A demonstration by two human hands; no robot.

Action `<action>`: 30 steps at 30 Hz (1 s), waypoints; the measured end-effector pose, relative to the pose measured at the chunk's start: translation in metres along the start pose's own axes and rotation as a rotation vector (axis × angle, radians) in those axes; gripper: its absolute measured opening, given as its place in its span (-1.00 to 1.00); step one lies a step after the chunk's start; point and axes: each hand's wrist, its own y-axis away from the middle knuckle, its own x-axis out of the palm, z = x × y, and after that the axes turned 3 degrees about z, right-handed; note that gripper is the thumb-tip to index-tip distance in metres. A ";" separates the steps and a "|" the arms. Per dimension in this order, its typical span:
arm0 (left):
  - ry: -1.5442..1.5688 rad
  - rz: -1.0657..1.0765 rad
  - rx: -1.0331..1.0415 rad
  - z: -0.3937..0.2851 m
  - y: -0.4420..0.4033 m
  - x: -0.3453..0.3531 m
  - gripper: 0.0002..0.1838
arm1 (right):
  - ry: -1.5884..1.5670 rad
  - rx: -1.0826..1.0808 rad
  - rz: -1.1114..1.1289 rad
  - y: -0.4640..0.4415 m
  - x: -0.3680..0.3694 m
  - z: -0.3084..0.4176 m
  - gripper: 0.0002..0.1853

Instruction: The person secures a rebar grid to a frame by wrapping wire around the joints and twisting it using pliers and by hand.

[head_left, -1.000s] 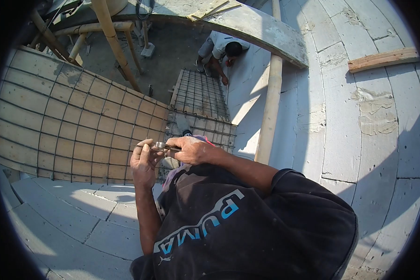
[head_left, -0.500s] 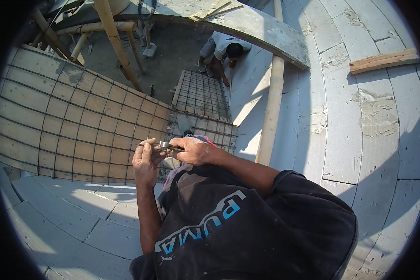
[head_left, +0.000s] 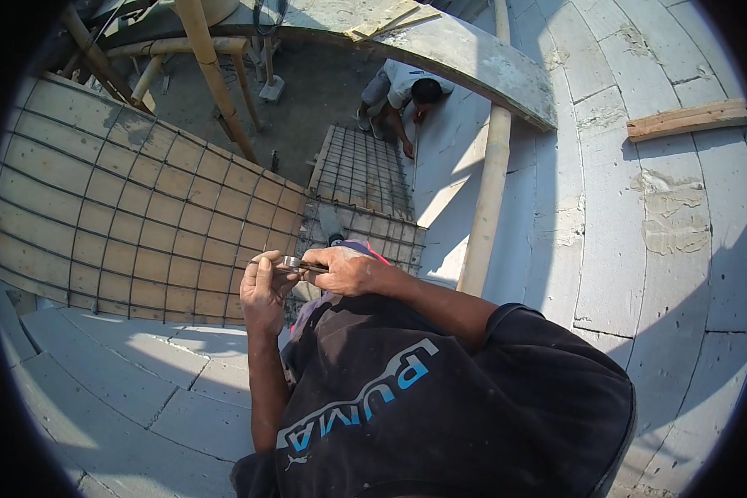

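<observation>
Metal piece (head_left: 291, 261) is located between the hands, at the pinched fingertips of the left hand (head_left: 263, 278). Right hand (head_left: 340, 270) is closed on a dark rod (head_left: 314, 267); mesh (head_left: 145, 220) extends beyond the grip.

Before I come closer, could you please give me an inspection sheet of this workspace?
Surface: pale blocks, stained in patches; steel mesh over wooden boards.
Job's things: small shiny metal piece and thin dark rod, held close together; exact types unclear.
Clutter: wood strips on the plank; short timber on the blocks.
Hands: left hand pinches the metal piece; right hand grips the rod.
Cables: dark loops, probably cord or wire, near the plank's far end.
Surroundings: bamboo poles; another person crouches beside the blocks.
</observation>
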 end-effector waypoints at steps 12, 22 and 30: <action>-0.052 -0.003 0.080 0.004 -0.005 0.009 -0.68 | -0.007 0.101 0.036 -0.001 -0.007 0.005 -0.72; 0.055 -0.039 0.116 0.012 -0.008 0.002 -0.63 | -0.023 0.075 0.038 -0.013 -0.010 0.000 -0.73; 0.332 -0.135 0.153 0.006 -0.018 -0.006 -0.63 | 0.063 -0.008 0.132 -0.045 -0.036 0.004 -0.76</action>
